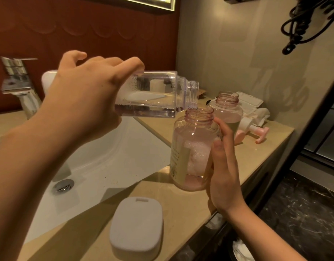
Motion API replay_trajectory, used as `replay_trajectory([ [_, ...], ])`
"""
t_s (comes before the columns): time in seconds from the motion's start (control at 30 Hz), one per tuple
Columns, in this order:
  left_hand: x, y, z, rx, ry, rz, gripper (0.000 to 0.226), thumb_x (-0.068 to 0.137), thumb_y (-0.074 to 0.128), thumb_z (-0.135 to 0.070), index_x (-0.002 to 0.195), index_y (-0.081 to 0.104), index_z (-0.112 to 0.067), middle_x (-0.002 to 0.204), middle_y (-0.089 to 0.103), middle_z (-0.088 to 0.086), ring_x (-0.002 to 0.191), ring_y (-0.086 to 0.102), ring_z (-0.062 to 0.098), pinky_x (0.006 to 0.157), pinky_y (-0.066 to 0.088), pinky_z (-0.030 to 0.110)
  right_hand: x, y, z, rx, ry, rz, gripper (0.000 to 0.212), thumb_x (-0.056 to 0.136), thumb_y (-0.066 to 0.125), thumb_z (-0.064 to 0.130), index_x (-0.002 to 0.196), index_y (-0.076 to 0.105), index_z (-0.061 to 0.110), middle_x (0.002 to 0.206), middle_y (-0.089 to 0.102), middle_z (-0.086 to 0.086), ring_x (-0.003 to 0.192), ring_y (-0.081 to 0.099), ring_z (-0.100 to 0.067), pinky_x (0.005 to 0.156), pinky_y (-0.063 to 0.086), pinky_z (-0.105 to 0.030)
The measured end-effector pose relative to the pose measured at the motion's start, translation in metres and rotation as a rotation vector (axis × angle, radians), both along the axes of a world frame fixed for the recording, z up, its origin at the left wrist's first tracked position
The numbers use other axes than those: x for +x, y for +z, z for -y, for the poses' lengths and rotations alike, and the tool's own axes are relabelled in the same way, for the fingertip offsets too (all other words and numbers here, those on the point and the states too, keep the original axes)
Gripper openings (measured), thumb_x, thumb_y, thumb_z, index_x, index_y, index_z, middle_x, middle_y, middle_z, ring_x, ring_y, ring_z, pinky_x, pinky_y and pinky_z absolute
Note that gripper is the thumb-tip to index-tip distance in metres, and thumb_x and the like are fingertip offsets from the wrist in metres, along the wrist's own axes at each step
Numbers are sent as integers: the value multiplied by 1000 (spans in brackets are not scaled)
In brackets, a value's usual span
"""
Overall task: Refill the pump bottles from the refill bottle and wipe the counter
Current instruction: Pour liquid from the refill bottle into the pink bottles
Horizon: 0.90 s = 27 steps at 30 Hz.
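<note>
My left hand grips a clear square refill bottle, tipped almost flat, its open mouth over the neck of a pink pump bottle. That pink bottle stands uncapped on the beige counter, with foam and a little liquid inside. My right hand holds it from the right side, fingers around its wall. A second uncapped pink bottle stands just behind. Two pump heads lie on the counter to its right.
A white sink basin with a drain and a chrome tap lies at left. A white lidded soap box sits near the counter's front edge. Crumpled white cloth and a white box lie at the back. A black coiled cord hangs on the wall.
</note>
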<state>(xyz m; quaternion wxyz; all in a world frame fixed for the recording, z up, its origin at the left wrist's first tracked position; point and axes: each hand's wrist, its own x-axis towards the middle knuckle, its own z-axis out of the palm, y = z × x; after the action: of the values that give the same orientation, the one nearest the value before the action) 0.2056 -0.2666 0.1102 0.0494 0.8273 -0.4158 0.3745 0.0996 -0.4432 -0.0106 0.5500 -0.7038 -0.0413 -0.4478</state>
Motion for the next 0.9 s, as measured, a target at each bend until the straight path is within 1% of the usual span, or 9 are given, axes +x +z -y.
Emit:
replay_trajectory([
  [0.07, 0, 0, -1, 3, 4, -3, 69, 62, 79, -9, 123, 47, -20, 105, 64, 10, 95, 59, 36, 95, 33, 58, -1, 1, 1, 40, 33, 2, 44, 89, 36, 43, 131, 40, 29, 127, 55, 16, 122, 49, -6, 101, 39, -28],
  [0.13, -1, 0, -1, 4, 5, -5, 69, 62, 79, -9, 123, 47, -19, 105, 64, 10, 96, 59, 36, 96, 33, 58, -2, 2, 1, 62, 45, -5, 43, 89, 38, 42, 130, 42, 30, 127, 55, 11, 123, 49, -12, 104, 38, -41],
  [0.2, -2, 0, 0, 0, -1, -6, 68, 62, 78, -9, 122, 47, -19, 104, 64, 9, 95, 59, 36, 96, 32, 57, -2, 3, 1, 79, 46, -19, 42, 88, 40, 43, 128, 44, 32, 128, 55, 8, 123, 49, -15, 105, 37, -49],
  [0.27, -2, 0, 0, -3, -6, -7, 67, 63, 77, -10, 122, 47, -20, 104, 64, 9, 95, 59, 35, 96, 32, 57, -2, 3, 2, 94, 51, -29, 41, 87, 41, 44, 127, 45, 35, 129, 55, 6, 123, 49, -17, 104, 36, -54],
  [0.47, -2, 0, -1, -7, -4, -6, 66, 64, 78, -11, 121, 47, -20, 103, 64, 9, 94, 60, 35, 97, 31, 58, -2, 3, 2, 68, 42, -26, 40, 89, 37, 43, 127, 44, 36, 128, 55, 13, 123, 49, -12, 105, 36, -49],
  [0.57, -2, 1, 0, -8, -6, -5, 66, 64, 78, -11, 121, 47, -20, 104, 64, 10, 95, 59, 36, 97, 30, 58, -1, 2, 2, 58, 28, -13, 37, 90, 34, 43, 126, 45, 39, 127, 54, 17, 125, 47, -12, 106, 35, -49],
  [0.73, -3, 1, 0, -9, -2, -4, 67, 63, 78, -9, 122, 48, -19, 103, 64, 10, 95, 59, 36, 97, 30, 59, 0, 0, 3, 53, 8, -13, 36, 92, 33, 44, 126, 46, 41, 131, 53, 7, 126, 46, -18, 105, 34, -55],
  [0.9, -4, 1, 0, -11, -2, -5, 66, 63, 78, -9, 122, 48, -18, 102, 64, 10, 93, 60, 35, 97, 30, 58, 0, -1, 3, 41, 2, -16, 38, 92, 34, 50, 128, 45, 41, 131, 53, 8, 126, 47, -18, 104, 35, -55],
])
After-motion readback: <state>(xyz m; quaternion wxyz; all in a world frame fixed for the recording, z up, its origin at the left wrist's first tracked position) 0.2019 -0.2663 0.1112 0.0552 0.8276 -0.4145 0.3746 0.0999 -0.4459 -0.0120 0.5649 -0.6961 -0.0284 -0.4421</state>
